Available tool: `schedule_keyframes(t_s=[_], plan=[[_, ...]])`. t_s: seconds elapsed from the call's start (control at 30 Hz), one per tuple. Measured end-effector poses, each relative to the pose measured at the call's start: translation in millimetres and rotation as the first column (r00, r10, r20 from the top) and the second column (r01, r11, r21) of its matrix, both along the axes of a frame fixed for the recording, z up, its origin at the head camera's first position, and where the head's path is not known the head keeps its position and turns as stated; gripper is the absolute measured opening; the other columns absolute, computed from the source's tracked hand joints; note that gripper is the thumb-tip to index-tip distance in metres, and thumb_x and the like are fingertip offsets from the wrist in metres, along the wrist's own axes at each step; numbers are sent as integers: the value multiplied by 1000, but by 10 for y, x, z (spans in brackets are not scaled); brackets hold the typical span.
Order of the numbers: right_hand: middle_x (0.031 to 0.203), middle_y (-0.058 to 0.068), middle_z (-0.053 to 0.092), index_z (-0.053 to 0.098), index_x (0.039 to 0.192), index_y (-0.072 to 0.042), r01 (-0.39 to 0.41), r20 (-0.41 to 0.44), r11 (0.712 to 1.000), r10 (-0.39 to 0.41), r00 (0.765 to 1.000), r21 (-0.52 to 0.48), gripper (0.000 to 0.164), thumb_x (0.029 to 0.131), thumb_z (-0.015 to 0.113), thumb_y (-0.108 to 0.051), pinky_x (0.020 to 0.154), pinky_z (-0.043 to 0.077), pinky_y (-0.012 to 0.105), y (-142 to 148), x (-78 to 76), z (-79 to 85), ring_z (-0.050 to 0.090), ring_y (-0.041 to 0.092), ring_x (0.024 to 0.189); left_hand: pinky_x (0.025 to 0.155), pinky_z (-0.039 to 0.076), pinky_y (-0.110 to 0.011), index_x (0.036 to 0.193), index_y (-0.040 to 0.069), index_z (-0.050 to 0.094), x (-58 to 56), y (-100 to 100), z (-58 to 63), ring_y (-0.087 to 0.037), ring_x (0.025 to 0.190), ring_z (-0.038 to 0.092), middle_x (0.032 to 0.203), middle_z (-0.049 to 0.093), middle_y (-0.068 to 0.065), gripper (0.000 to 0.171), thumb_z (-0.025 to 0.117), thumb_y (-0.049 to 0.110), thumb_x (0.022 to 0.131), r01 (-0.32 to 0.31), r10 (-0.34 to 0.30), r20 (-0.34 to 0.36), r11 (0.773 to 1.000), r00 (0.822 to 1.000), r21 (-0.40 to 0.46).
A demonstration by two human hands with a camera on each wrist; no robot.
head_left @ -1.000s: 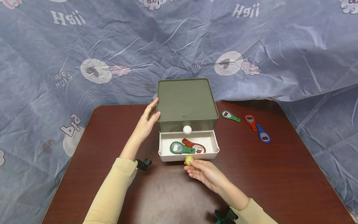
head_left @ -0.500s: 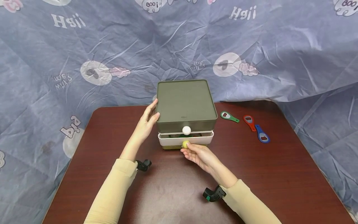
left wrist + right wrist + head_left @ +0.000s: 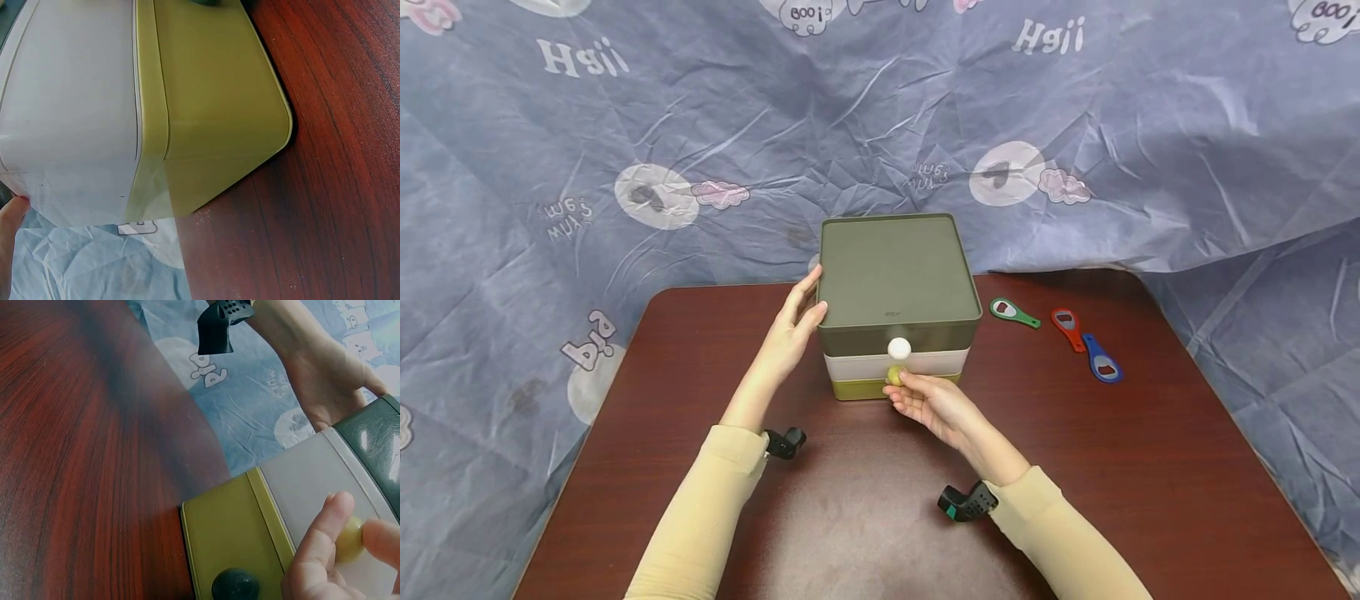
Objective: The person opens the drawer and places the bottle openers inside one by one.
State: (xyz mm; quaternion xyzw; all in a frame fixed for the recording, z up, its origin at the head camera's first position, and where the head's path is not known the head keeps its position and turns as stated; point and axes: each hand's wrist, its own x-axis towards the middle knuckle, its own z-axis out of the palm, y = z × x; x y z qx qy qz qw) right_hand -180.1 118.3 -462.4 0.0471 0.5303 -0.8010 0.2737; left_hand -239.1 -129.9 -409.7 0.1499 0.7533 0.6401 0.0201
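A small drawer box [image 3: 895, 267] stands on the table, with a dark green top tier, a white middle drawer [image 3: 855, 368] and an olive-yellow bottom drawer [image 3: 857, 390]. My left hand [image 3: 792, 329] rests against its left side, thumb and fingers extended along the top tier. My right hand [image 3: 936, 408] pinches the round yellow knob [image 3: 350, 539] of the white drawer between thumb and finger. That drawer sits flush with the tiers above and below, so its contents are hidden. Above the yellow knob is a white knob [image 3: 898, 348]; a dark green knob [image 3: 235, 585] shows on the bottom drawer.
Right of the box lie a green bottle opener [image 3: 1015, 312], a red bottle opener [image 3: 1067, 328] and a blue bottle opener [image 3: 1102, 360]. A blue-grey printed cloth [image 3: 880, 125] hangs behind the dark red wooden table [image 3: 715, 333].
My right hand has pushed the white drawer back into the box, covering the green and red bottle openers inside it. My left hand has stayed at the box's left side.
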Motion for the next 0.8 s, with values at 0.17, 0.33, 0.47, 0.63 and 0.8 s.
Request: schedule_keyframes(t_s=[0.17, 0.33, 0.47, 0.63, 0.8], plan=[[87, -1, 72, 57, 111, -3, 5, 6, 1000, -5, 1000, 0, 17, 104, 48, -17, 75, 56, 18, 13, 15, -27, 67, 6, 79, 117, 29, -55, 158, 27, 23, 0, -1, -6, -23, 150, 24, 164, 23, -2, 56, 44, 24, 105, 6, -6, 3, 1000, 1000, 4], [90, -1, 72, 54, 124, 4, -58, -33, 998, 59, 998, 17, 37, 104, 50, -27, 76, 56, 19, 56, 85, -106, 67, 6, 80, 117, 29, -54, 157, 29, 25, 2, -1, 3, -21, 149, 25, 163, 23, -2, 55, 44, 26, 105, 7, -7, 13, 1000, 1000, 13], [90, -1, 73, 55, 121, 5, -107, -18, 993, 107, 994, 45, 42, 104, 49, -33, 76, 56, 20, 91, 161, -228, 68, 6, 79, 116, 29, -55, 157, 29, 25, 2, 4, 6, -20, 149, 24, 163, 23, -1, 55, 44, 26, 105, 8, -8, 6, 1000, 1000, 15], [88, 1, 73, 51, 122, 10, -115, 54, 991, 112, 992, 69, 43, 105, 48, -30, 76, 57, 20, 102, 200, -406, 69, 6, 79, 115, 30, -56, 157, 28, 26, 3, 10, 6, -22, 149, 25, 163, 24, -2, 55, 45, 26, 105, 2, -3, 3, 1000, 1000, 17], [89, 3, 73, 39, 135, 15, -67, 86, 996, 62, 994, 58, 50, 105, 46, -25, 78, 57, 21, 45, 154, -485, 70, 8, 81, 116, 29, -56, 157, 28, 25, 5, 6, -7, -22, 150, 23, 163, 22, -4, 56, 45, 26, 105, 1, -1, 4, 1000, 1000, 12]])
